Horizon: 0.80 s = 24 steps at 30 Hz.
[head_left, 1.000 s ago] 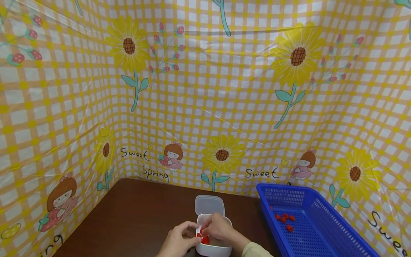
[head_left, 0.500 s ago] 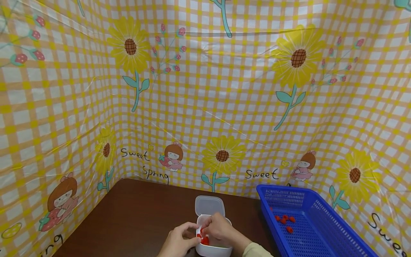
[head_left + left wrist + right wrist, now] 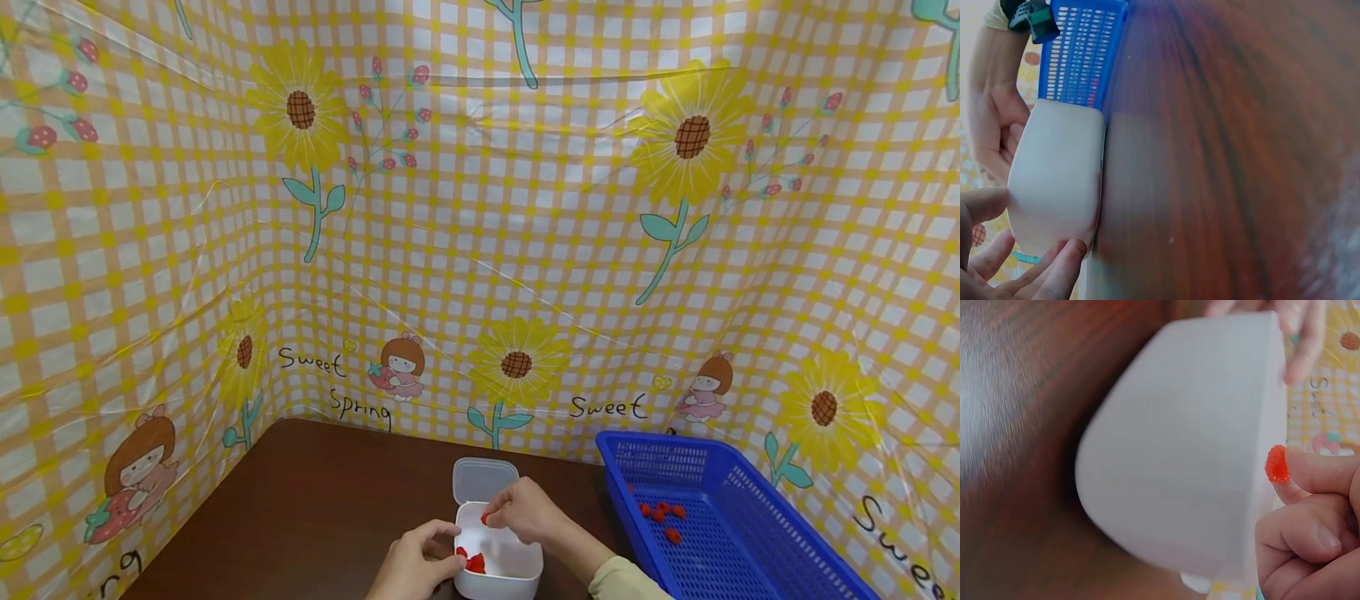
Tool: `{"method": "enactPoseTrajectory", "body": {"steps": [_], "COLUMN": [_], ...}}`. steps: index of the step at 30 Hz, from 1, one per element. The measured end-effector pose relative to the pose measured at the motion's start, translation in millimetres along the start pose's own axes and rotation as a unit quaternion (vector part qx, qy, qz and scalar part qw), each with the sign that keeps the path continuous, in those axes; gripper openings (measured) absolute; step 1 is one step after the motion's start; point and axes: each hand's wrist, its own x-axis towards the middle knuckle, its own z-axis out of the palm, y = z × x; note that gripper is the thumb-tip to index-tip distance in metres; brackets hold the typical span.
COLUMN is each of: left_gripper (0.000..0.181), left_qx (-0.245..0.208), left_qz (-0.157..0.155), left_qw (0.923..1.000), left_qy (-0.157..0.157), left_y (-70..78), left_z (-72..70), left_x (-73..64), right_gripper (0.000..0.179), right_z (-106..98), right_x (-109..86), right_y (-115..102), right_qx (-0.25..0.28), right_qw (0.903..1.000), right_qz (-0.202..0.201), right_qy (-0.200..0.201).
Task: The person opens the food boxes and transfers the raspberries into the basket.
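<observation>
Red, bumpy, hollow raspberry (image 3: 1275, 461) pinched in right fingers (image 3: 1322, 474); left fingers (image 3: 1063, 269) gripping white box (image 3: 1057, 169).

Free lane: counter (image 3: 322, 500) left of left hand (image 3: 416, 560). Obstacles: lid (image 3: 485, 481) behind white box (image 3: 498, 587), left hand at its left wall, right hand (image 3: 528, 512) above, blue basket (image 3: 720, 550) right.
</observation>
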Motion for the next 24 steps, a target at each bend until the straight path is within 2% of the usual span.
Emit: {"method": "enactPoseTrajectory", "body": {"steps": [5, 12, 24], "left_gripper": [0.034, 0.034, 0.033], "left_qx": [0.001, -0.003, 0.0], "left_qz": [-0.014, -0.02, -0.025], "left_qw": [0.9999, 0.9998, 0.9997], "left_qy": [0.0, -0.004, -0.004], "left_y": [-1.1, -0.2, -3.4], "left_z": [0.4, 1.0, 1.1], "left_x": [1.1, 1.4, 4.7], "right_gripper": [0.01, 0.014, 0.017], "right_z": [-21.3, -48.8, -97.8], "right_x": [-2.3, -5.3, -8.8], "right_y": [-2.7, -1.0, 10.2], "right_qx": [0.02, 0.033, 0.027], "right_qw": [0.9996, 0.9989, 0.995], "right_qz": [0.019, 0.026, 0.044], "right_qy": [0.004, 0.023, 0.085]}}
